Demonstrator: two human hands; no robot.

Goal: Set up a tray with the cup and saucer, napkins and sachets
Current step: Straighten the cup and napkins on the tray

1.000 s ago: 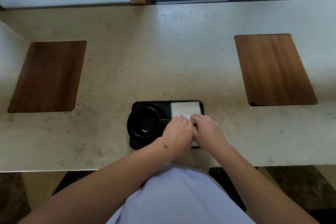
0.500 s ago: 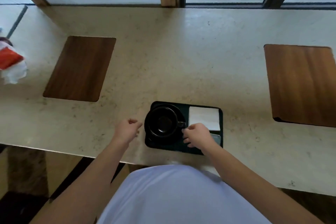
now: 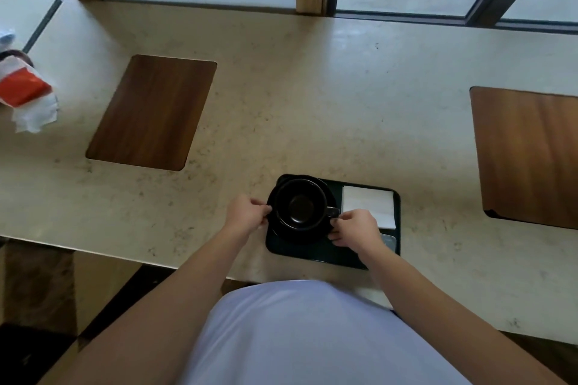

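Head view, looking down at a pale speckled stone worktop (image 3: pixel 312 97) under a row of windows. Near its front edge lies a dark rectangular tray (image 3: pixel 316 255) with rounded corners, which serves as the landmark. On the left half of the tray sits a glossy black round saucer (image 3: pixel 283 231), and on the saucer stands a glossy black empty cup (image 3: pixel 301 207) with its handle pointing toward the right half of the tray. On the right half, at the far side, lies a folded white paper napkin (image 3: pixel 367 205); at the tray's near right corner a small pale grey flat packet (image 3: pixel 389 241) peeks out (possibly a sachet, though most of it is hidden).

Left of the tray, the left hand (image 3: pixel 247 216) pinches the saucer's left rim with curled fingers. Over the middle of the tray, the right hand (image 3: pixel 356 230) grips the saucer's right rim just below the cup handle. Whether the saucer is lifted off the tray cannot be told.

Left and beyond the tray, a dark wooden rectangular inlay (image 3: pixel 151 112) is set in the worktop; another wooden inlay (image 3: pixel 528 156) lies to the right. Far left of the tray lies a crumpled red and white paper wrapper (image 3: pixel 26 97). A pale blue shirt (image 3: pixel 300 334) fills the bottom.
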